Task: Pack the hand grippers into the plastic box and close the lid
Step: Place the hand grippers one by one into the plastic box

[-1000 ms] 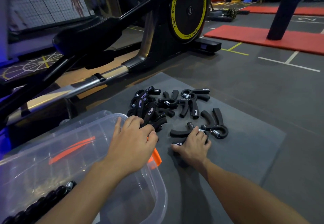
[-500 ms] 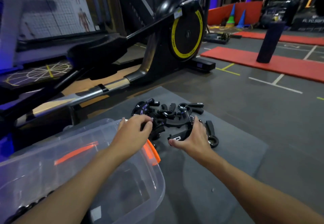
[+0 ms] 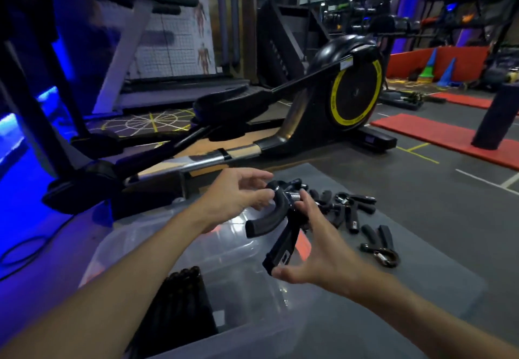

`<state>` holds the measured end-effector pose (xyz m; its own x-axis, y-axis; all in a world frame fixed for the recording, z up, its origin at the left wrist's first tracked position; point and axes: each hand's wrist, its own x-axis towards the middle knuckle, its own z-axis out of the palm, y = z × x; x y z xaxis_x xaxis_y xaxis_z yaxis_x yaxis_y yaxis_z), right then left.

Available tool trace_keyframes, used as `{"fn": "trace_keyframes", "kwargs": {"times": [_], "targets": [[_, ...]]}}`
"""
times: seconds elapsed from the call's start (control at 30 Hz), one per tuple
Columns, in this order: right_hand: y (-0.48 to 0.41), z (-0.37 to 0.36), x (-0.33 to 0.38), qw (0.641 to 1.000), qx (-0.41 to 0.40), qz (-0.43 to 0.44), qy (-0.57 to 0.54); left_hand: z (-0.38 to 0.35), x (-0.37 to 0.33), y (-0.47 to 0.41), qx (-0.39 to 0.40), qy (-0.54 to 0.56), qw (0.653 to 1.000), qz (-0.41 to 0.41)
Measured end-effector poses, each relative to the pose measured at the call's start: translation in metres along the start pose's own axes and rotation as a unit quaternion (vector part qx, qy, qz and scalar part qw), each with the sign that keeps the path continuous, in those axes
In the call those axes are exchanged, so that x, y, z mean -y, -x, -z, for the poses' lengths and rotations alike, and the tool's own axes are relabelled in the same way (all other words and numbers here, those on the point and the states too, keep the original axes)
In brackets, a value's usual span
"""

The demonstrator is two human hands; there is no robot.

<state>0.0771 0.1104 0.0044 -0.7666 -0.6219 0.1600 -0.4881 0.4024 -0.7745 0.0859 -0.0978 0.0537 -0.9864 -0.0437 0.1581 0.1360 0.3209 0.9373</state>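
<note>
Holding a gripper (image 3: 269, 222) over the box (image 3: 241, 283), clamping it handle-to-spring with the right hand (image 3: 323, 257), apparently pinching its top with the left hand (image 3: 233, 195).

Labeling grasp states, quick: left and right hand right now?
Left hand: pinches the top of the hand gripper.
Right hand: holds its lower handle.

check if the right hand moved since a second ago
Yes. The right hand has lifted off the grey mat beside the pile and now holds a hand gripper above the plastic box.
</note>
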Motion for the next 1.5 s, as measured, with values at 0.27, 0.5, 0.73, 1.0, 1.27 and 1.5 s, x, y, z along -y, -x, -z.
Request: {"fn": "trace_keyframes", "kwargs": {"times": [0.27,0.5,0.73,1.0,1.27,1.5], "targets": [[-0.013,-0.034,0.007,0.998,0.047,0.035,0.008,0.029,0.032,0.032,-0.063,-0.013,0.998,0.018],[-0.038,-0.038,-0.033,0.974,-0.027,-0.017,0.223,0.044,0.086,0.044,-0.098,-0.091,0.990,0.050],[-0.044,-0.039,-0.057,0.968,0.031,-0.027,0.247,0.045,0.140,0.045,-0.088,-0.205,0.971,0.086],[-0.044,-0.040,-0.064,0.971,0.018,-0.026,0.236,0.039,0.179,0.045,-0.055,-0.285,0.948,0.133],[-0.045,-0.041,-0.066,0.973,0.010,-0.027,0.229,0.044,0.197,0.043,-0.044,-0.326,0.935,0.136],[-0.044,-0.041,-0.067,0.976,0.004,-0.028,0.216,0.042,0.210,0.044,-0.015,-0.369,0.916,0.156]]}}
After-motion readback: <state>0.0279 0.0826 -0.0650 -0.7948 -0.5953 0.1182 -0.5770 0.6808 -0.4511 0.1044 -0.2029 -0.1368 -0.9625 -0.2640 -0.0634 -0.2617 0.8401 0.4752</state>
